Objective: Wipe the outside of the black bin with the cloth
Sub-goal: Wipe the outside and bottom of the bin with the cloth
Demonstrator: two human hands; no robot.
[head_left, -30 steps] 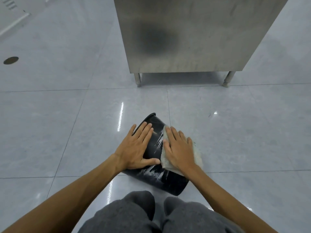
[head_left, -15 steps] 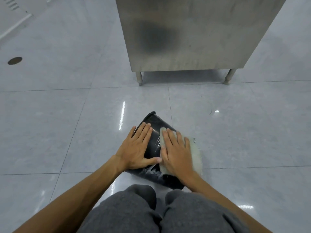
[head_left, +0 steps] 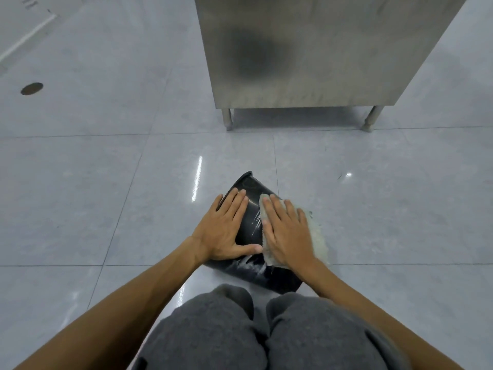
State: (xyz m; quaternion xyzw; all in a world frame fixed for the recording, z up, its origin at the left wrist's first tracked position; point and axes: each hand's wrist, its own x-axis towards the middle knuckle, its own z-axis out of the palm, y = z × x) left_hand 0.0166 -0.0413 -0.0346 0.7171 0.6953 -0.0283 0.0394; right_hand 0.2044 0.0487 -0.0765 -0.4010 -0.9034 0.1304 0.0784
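Black bin (head_left: 252,225) lies on its side beneath two flat hands, left hand (head_left: 226,231) pressing its bare wall, right hand (head_left: 286,233) pressing the pale cloth (head_left: 317,236) onto it with straight fingers, on the tiled floor (head_left: 106,182) near a steel cabinet (head_left: 306,49).

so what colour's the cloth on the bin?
Pale greenish-grey cloth, plain with no pattern; the head view shows it.

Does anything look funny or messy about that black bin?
The black bin lies on its side on the floor, not upright. Whitish streaks smear its wall below the thumb of the left hand. The right hand presses the cloth flat beside them.
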